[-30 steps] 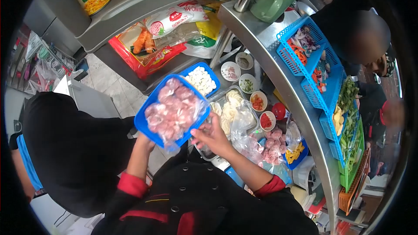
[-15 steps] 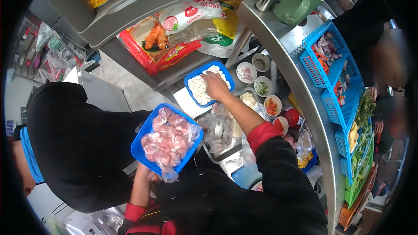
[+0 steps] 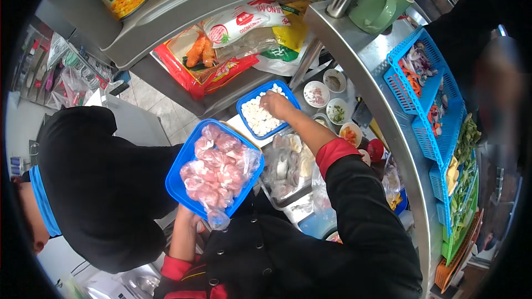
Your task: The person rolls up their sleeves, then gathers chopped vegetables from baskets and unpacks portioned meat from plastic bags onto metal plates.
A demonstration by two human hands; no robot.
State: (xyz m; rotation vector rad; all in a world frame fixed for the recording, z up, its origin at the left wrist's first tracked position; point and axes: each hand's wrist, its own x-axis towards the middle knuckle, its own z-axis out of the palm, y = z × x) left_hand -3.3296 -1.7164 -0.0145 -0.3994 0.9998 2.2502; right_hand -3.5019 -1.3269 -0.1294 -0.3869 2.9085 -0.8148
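Observation:
My left hand (image 3: 187, 222) supports a blue plastic tray (image 3: 176, 171) from below; most of its fingers are hidden under it. Clear plastic bags of pink raw meat (image 3: 217, 166) fill this tray. Farther forward, my right hand (image 3: 276, 105) reaches into a smaller blue tray (image 3: 252, 132) of small white pieces (image 3: 257, 117). Its fingers curl down among the pieces, and the fingertips are hidden. Beneath my right forearm, a metal pan holds bagged food (image 3: 284, 167).
Small bowls of chopped ingredients (image 3: 336, 112) stand right of my right hand. A steel shelf (image 3: 368, 75) curves along the right, carrying a green mug (image 3: 380, 3) and blue baskets (image 3: 424, 91). Another person in black (image 3: 105, 188) is close on the left. Food packets (image 3: 221, 39) lie ahead.
My right hand has shifted slightly up and right over the white pieces, and its fingers have curled in. The tray of meat appears slightly higher and nearer.

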